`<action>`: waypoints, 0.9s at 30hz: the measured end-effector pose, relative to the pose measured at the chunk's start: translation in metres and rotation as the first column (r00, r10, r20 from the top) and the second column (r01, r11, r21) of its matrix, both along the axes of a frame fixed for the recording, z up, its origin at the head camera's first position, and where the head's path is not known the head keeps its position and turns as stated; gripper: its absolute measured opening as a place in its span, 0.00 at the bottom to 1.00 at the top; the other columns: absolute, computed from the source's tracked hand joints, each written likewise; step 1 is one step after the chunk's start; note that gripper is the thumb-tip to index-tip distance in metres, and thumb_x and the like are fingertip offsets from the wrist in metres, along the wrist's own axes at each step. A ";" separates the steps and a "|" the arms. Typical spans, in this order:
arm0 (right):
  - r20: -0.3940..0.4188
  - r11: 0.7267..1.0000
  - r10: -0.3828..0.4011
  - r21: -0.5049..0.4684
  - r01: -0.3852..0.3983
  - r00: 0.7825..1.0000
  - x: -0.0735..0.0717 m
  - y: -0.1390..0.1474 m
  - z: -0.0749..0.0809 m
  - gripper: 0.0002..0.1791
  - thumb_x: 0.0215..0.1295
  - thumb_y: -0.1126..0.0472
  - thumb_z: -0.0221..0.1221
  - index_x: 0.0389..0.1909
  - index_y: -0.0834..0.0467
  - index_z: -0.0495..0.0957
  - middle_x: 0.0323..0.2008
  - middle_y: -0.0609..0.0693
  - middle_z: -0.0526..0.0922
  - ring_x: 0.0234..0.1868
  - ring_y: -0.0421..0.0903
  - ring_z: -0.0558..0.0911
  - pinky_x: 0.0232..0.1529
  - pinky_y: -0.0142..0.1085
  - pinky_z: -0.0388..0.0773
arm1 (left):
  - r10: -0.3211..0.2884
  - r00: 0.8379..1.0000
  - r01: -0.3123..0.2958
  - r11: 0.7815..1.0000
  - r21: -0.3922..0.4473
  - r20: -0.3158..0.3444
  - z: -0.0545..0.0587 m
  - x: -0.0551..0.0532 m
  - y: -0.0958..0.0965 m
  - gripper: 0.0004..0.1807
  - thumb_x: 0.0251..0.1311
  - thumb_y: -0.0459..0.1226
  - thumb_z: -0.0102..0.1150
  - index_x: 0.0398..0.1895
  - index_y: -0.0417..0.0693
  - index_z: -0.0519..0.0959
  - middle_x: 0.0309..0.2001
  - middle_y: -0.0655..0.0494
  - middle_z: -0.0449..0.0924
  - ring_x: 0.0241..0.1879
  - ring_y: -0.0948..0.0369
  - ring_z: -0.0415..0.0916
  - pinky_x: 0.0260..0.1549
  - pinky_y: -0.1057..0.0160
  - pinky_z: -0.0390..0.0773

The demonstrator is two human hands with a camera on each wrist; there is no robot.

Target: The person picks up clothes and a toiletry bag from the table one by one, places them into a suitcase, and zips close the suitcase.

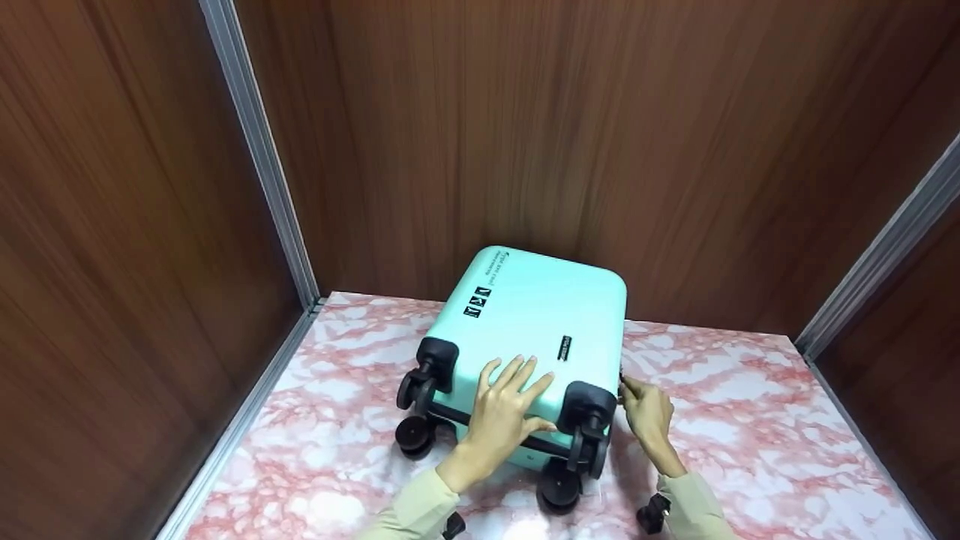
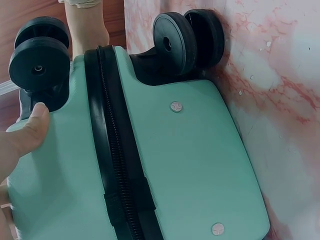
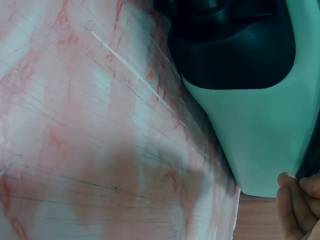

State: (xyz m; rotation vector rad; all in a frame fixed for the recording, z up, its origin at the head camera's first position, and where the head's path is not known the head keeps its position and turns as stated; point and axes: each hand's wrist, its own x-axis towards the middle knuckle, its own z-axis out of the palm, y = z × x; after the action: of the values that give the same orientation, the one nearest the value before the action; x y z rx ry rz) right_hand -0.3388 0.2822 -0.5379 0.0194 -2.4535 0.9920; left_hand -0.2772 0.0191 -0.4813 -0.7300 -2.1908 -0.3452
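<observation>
A mint-green hard-shell suitcase [image 1: 540,315] lies flat on the table, its wheeled end towards me. My left hand [image 1: 499,412] rests with spread fingers on the top shell near that end, its thumb reaching over the edge beside a black wheel [image 2: 39,65]. On the suitcase's right side, my right hand [image 1: 646,409] has its fingers curled and pinches the zipper pull, which the fingertips mostly hide. In the right wrist view those fingers [image 3: 295,205] sit right at the black zipper band [image 3: 311,155]. The closed zipper [image 2: 117,150] crosses the wheeled end between the two shells.
Beneath the suitcase is a pink and white marbled table [image 1: 330,420]. Brown wood-grain panels [image 1: 450,135] with metal corner strips [image 1: 259,142] stand behind it and at both sides. The suitcase's far end is close to the back panel. Black wheels [image 1: 559,486] stick out towards me.
</observation>
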 end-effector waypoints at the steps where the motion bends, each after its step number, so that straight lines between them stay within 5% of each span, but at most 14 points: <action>1: 0.000 1.000 0.000 0.003 0.000 1.000 0.000 0.000 0.000 0.12 0.65 0.69 0.61 0.48 0.67 0.84 0.25 0.56 0.87 0.30 0.58 0.86 0.38 0.57 0.75 | 0.000 1.000 0.000 1.000 0.001 0.001 0.000 0.000 0.000 0.42 0.35 0.62 0.69 0.59 0.57 0.81 0.61 0.49 0.77 0.62 0.52 0.72 0.62 0.45 0.65; 20: -0.040 0.999 0.007 0.044 -0.005 0.999 0.006 -0.002 0.001 0.12 0.63 0.69 0.61 0.46 0.66 0.85 0.23 0.56 0.86 0.36 0.62 0.86 0.38 0.59 0.76 | 0.004 1.000 -0.005 1.000 0.016 0.025 0.000 0.001 0.000 0.42 0.35 0.61 0.70 0.59 0.57 0.81 0.62 0.48 0.76 0.63 0.52 0.72 0.62 0.45 0.64; 27: -0.042 0.999 0.021 0.038 -0.019 0.999 0.010 -0.001 -0.001 0.12 0.64 0.70 0.61 0.47 0.68 0.84 0.22 0.56 0.86 0.29 0.58 0.86 0.37 0.57 0.76 | -0.001 1.000 0.000 1.000 0.010 0.023 0.000 0.002 0.000 0.42 0.35 0.61 0.70 0.59 0.57 0.82 0.62 0.49 0.76 0.63 0.53 0.71 0.62 0.45 0.64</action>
State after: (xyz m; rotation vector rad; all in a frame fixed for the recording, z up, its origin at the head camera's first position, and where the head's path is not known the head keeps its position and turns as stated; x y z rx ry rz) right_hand -0.3285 0.2808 -0.5390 0.0773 -2.4378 0.9438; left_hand -0.2757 0.0189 -0.4809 -0.7246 -2.2091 -0.3659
